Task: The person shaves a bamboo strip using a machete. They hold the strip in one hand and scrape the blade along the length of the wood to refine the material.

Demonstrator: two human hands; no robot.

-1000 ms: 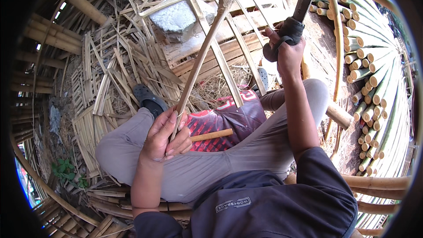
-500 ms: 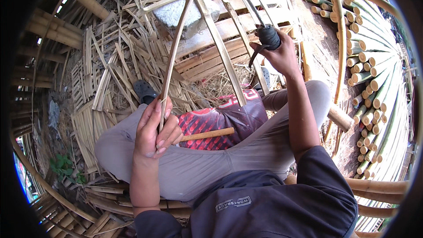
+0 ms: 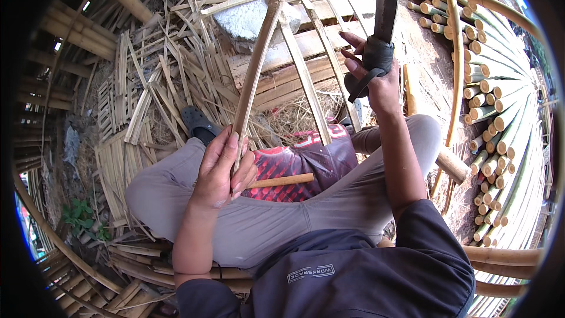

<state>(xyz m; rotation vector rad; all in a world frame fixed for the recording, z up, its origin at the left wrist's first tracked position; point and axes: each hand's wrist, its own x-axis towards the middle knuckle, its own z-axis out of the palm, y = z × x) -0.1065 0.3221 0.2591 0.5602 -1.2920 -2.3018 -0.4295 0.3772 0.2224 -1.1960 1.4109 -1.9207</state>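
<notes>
My left hand is closed round the lower end of a split bamboo strip, which slants up and away past its knot. A short round stick lies across my lap, its left end reaching behind that hand's fingers; whether they grip it too I cannot tell. In my right hand is a machete with a black-wrapped handle and a loose strap. Some of that hand's fingers stretch out leftward from the handle. The dark blade points away from me, apart from the strip, its tip out of view.
More split strips lean toward my lap, where a red and dark printed cloth lies. Beyond are a pale stone block and wooden slats. Bamboo scraps litter the left; stacked bamboo poles fill the right.
The machete has swung from a leftward slant to nearly straight ahead, and my right hand's fingers have loosened outward. My left hand and the bamboo strip have shifted slightly right.
</notes>
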